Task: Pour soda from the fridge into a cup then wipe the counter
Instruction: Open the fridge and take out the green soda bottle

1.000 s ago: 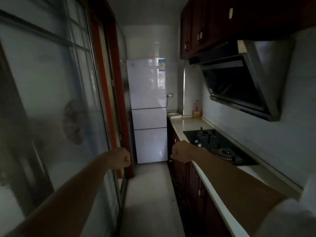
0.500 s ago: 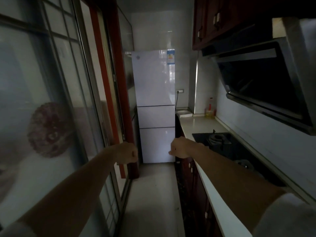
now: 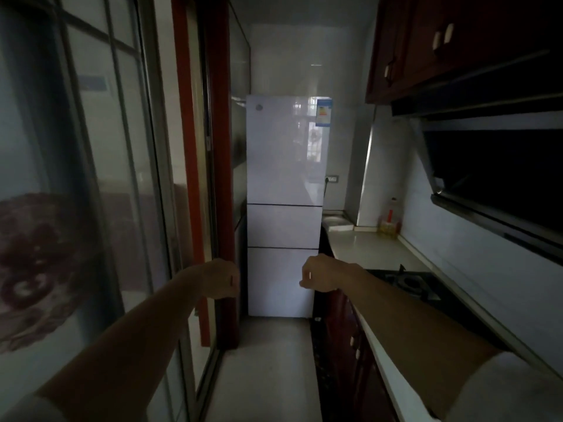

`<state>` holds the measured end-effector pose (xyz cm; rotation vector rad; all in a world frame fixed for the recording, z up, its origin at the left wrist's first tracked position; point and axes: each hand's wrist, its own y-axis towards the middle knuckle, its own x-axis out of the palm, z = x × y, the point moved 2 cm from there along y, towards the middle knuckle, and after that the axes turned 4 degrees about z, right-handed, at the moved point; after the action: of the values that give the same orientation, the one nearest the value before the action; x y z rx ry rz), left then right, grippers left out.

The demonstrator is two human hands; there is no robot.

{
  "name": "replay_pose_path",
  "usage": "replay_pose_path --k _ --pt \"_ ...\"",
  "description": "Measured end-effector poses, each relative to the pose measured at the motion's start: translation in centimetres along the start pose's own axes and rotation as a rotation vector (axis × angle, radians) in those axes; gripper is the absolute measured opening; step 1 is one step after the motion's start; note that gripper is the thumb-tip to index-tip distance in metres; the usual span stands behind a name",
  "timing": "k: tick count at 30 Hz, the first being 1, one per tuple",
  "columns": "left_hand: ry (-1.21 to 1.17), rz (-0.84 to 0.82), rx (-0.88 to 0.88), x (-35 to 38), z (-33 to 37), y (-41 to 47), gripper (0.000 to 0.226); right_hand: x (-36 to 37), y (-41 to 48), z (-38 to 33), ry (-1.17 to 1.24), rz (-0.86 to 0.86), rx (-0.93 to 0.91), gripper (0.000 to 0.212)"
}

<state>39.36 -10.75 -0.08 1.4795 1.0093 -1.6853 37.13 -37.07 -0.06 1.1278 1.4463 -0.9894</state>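
**Both hands clenched, short of the closed fridge**

Dim, narrow kitchen, seen lengthwise. At the far end, against the back wall, a tall white fridge (image 3: 285, 178) with 3 stacked doors, all closed. Blue energy label (image 3: 323, 112) at the top right corner of the upper door. Just right of the fridge, a wall socket (image 3: 332, 179) with a dark cord hanging from it.

Both arms (image 3: 122, 336) stretched forward out of pale sleeves (image 3: 511, 391) at the bottom corners. Left hand (image 3: 221, 278) clenched into a fist, knuckles forward, grasping nothing, in front of the red door frame (image 3: 185, 147) just left of the fridge's lowest door. Right hand (image 3: 320, 274) likewise clenched, fingers curled under, nothing in it, overlapping the right edge of that same door. Hands apart from each other, white door panel showing between them. Pale floor (image 3: 268, 360) between the camera and the fridge.

Along the right wall, a pale bench (image 3: 365, 248) running from beside the fridge toward the camera, over dark red lower cabinets (image 3: 341, 345). On the bench, a black gas hob (image 3: 408, 283) just beyond the right forearm. At the far corner, a clear bottle (image 3: 390, 220) of yellow liquid. Beside the fridge, a flat pale thing, too dim to identify. Above the hob, a dark range hood (image 3: 493, 178); higher up, dark red upper cabinets (image 3: 426, 47).

On the left, a sliding glass door (image 3: 91, 178) in a grey frame, with a blurred reddish pattern low on the glass.
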Motion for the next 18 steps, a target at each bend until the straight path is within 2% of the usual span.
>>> replay_pose_path --k 5,9,14,18 --pt "0.04 0.042 0.003 -3.0 -5.6 7.6 0.017 -2.9 8.0 1.1 0.047 0.082 0.034 0.044" --pt "0.086 -0.046 0.054 -2.5 -7.5 12.8 0.031 -1.3 12.5 2.7 -0.021 -0.017 0.047 0.042" --pt "0.071 -0.079 0.063 -1.5 -9.1 19.5 0.033 0.4 18.5 6.2 -0.012 -0.059 0.073 0.04" --pt "0.077 -0.089 0.042 -2.0 -10.9 25.9 0.033 -0.1 25.1 9.4 0.036 -0.013 0.066 0.037"
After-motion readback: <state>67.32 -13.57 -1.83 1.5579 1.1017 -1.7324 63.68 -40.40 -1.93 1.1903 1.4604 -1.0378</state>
